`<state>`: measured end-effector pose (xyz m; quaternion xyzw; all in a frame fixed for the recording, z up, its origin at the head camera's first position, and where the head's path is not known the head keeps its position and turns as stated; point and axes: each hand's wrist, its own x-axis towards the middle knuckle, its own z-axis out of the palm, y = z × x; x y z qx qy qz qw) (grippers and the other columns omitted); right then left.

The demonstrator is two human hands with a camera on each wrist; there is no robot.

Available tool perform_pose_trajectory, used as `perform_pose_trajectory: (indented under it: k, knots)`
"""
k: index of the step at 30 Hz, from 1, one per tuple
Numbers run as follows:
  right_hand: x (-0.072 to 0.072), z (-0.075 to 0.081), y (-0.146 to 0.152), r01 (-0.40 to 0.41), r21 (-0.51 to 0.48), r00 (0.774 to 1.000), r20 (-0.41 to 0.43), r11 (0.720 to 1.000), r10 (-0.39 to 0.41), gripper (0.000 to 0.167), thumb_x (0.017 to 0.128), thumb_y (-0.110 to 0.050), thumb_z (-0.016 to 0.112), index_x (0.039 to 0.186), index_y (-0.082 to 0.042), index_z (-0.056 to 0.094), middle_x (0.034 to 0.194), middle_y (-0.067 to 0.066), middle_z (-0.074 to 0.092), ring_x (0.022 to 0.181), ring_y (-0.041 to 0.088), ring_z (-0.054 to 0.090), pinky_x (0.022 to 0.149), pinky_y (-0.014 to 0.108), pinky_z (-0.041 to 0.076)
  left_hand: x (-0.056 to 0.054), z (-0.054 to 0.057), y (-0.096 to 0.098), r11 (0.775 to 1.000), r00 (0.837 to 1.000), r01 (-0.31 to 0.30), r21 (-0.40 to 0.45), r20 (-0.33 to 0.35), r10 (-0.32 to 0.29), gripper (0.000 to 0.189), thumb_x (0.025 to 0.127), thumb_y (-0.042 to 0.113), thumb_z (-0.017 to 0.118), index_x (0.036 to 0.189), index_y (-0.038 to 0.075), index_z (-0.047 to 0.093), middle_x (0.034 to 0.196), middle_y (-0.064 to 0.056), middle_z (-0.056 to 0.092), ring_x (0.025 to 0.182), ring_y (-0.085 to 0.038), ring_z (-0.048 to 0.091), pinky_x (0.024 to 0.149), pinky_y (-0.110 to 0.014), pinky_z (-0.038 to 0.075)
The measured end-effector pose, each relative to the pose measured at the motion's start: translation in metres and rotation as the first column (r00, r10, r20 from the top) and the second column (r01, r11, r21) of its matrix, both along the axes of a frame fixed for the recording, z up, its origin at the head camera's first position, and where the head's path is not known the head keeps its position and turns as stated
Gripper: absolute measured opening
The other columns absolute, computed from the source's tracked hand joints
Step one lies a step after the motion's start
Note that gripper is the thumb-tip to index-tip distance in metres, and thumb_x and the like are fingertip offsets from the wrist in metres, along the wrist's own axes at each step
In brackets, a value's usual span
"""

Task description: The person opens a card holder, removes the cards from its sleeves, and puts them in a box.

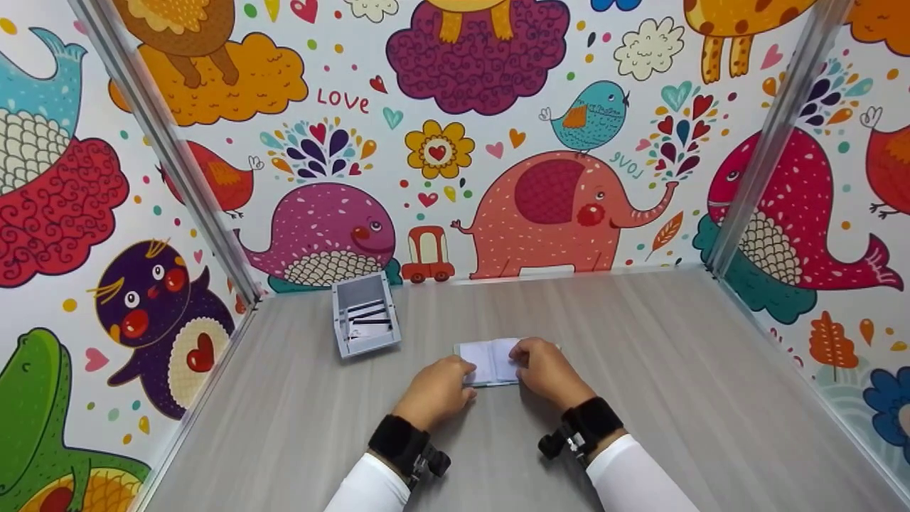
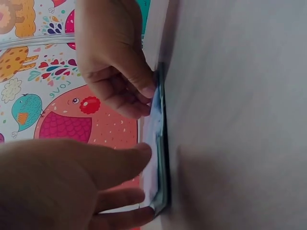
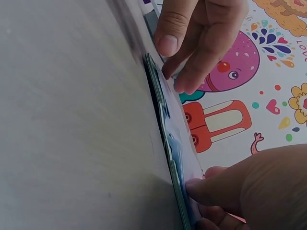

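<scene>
A small booklet (image 1: 483, 361) lies spread on the table, its pages pale and its cover edge greenish. My left hand (image 1: 439, 390) is at the left page, fingers loosely extended; the left wrist view has the thumb over the page and a fingertip by the cover's corner. At the right page, my right hand (image 1: 551, 370) has its fingers curled, pinching the booklet's pages between thumb and fingers. The right wrist view shows the right thumb (image 3: 195, 188) pressed at the page edge, and the left hand (image 3: 201, 43) close above the far end.
A grey tray (image 1: 372, 349) holding black pen-like sticks and white papers stands behind and left of the booklet. The wood-grain table (image 1: 640, 341) meets cartoon-printed walls (image 1: 498, 135) at the back and sides. Both wrists wear black straps with small cameras.
</scene>
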<state>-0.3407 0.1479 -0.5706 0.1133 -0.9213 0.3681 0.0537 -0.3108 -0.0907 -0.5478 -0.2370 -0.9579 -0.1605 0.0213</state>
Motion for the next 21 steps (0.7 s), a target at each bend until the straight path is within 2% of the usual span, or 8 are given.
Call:
perform_pose_trajectory:
  k: [5,12,17,21]
  knots:
    - [-0.0014,-0.001,0.0003,0.0,0.017,1.0,-0.018,1.0,0.0,0.019,0.087,0.011,0.083,0.101,-0.001,0.081,0.098,0.009,0.08,0.095,0.025,0.073,0.095,0.051,0.063,0.0028,0.0022,-0.0014,1.0,0.999,-0.009,0.028,0.036,0.008,0.036,0.097,0.019,0.089,0.129,0.004,0.082,0.126,-0.011,0.082,0.115,-0.028,0.078,0.105,-0.046,0.063]
    - [-0.0009,-0.0011,0.0002,0.004,0.008,1.0,0.004,1.0,-0.004,0.02,0.088,0.011,0.082,0.104,-0.002,0.082,0.1,0.009,0.079,0.094,0.024,0.071,0.095,0.051,0.063,0.0021,0.0,-0.0019,1.0,0.999,-0.005,0.03,0.038,0.004,0.035,0.096,0.021,0.09,0.126,0.005,0.083,0.125,-0.01,0.081,0.114,-0.027,0.078,0.104,-0.046,0.063]
    - [-0.0011,-0.0009,0.0004,0.001,0.004,1.0,0.001,1.0,-0.001,0.019,0.088,0.01,0.083,0.104,-0.002,0.082,0.098,0.009,0.079,0.093,0.023,0.071,0.094,0.05,0.063,0.0018,0.0008,-0.0005,0.999,0.997,-0.019,0.047,0.077,0.015,0.037,0.097,0.022,0.09,0.13,0.005,0.083,0.128,-0.012,0.08,0.12,-0.029,0.077,0.109,-0.049,0.062]
    - [-0.0019,-0.0006,0.0012,0.0,-0.008,1.0,0.001,1.0,0.0,0.02,0.087,0.011,0.083,0.103,-0.001,0.081,0.098,0.009,0.079,0.093,0.023,0.071,0.093,0.05,0.064,0.0015,0.0015,0.0018,0.998,0.995,-0.01,0.067,0.097,0.004,0.035,0.099,0.016,0.086,0.132,0.007,0.083,0.13,-0.013,0.081,0.125,-0.03,0.076,0.112,-0.05,0.061]
